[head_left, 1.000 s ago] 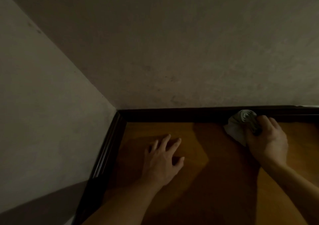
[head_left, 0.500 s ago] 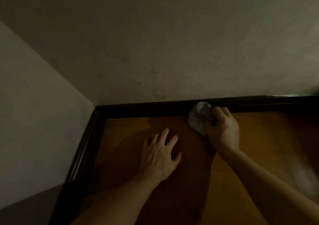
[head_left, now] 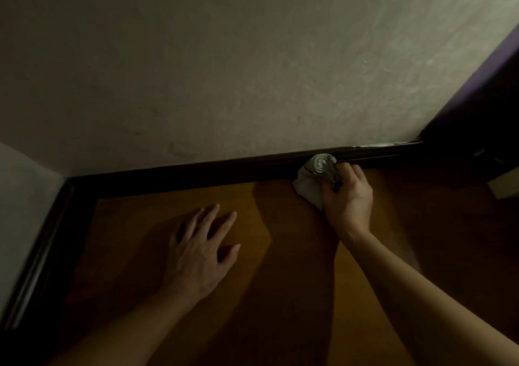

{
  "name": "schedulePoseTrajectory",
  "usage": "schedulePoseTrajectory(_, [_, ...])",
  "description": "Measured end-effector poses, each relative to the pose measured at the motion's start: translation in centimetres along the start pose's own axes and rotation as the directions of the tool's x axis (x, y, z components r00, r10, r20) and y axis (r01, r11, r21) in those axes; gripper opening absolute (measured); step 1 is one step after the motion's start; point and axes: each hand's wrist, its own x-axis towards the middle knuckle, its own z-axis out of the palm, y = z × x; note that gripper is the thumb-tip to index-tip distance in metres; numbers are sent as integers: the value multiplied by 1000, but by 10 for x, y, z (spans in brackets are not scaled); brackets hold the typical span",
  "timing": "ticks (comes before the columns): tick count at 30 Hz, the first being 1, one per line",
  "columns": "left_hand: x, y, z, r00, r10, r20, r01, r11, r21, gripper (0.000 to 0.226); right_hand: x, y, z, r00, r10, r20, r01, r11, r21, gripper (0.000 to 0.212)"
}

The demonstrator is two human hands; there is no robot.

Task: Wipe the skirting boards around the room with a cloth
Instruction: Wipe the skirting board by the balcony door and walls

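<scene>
Skirting (head_left: pixel 196 173) runs as a dark strip along the foot of the far wall (head_left: pixel 252 71), its long axis going from the left corner up and to the right, where it meets a dark purple surface (head_left: pixel 483 93). A second length of it goes down the left edge of the picture, along the side wall.

From the head camera, the only view: the right hand (head_left: pixel 346 197) is clenched around a bunched pale cloth (head_left: pixel 316 176), knuckles up, with the wad sticking out past the fingers toward the wall. The cloth is pressed against the face of the board, roughly two thirds of the way along from the corner, and its loose tail touches the floor (head_left: pixel 295 253) just below. The left hand (head_left: pixel 199 250) lies flat on the wooden floor, fingers spread and holding nothing, well apart from the board and nearer the corner; it looks like a prop for body weight.

The coming stroke turns on that long axis: the board lies straight ahead of the right fingers, so the wipe has to slide sideways along the strip, not push into it. The right hand is plainly the nearer one and already has contact. Which way it is heading cannot be told here. The light is dim, so dust on the board cannot be judged.
</scene>
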Motion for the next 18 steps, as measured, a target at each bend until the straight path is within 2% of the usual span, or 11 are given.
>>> schedulePoseTrajectory(2, [-1,1,-1,1000,-4,1,4,1000,15,68,3,2,1,999,-17,30,17,1000,10,21])
schedulePoseTrajectory(6, [-3,3,-3,1000,-12,10,12,1000,-5,68,-2,4,3,998,34,-57,-33,999,22,17])
schedulePoseTrajectory(9, [-3,4,-3,1000,-10,19,11,1000,-8,68,-1,-2,7,994,-98,44,97,995,19,22])
schedulePoseTrajectory(10, [-3,3,-3,1000,-11,26,11,1000,-11,68,1,0,5,993,-101,57,100,995,20,23])
schedulePoseTrajectory(14, [-2,1,-1,999,-12,42,13,1000,-20,67,-3,6,2,995,75,-63,-74,997,15,17])
schedulePoseTrajectory(15, [-1,1,0,999,-12,44,13,1000,-23,67,-6,0,6,995,74,-61,-72,997,25,16])
schedulePoseTrajectory(18, [1,0,2,997,-17,73,18,1000,-11,69,-15,-33,23,996,-68,55,63,994,94,34])
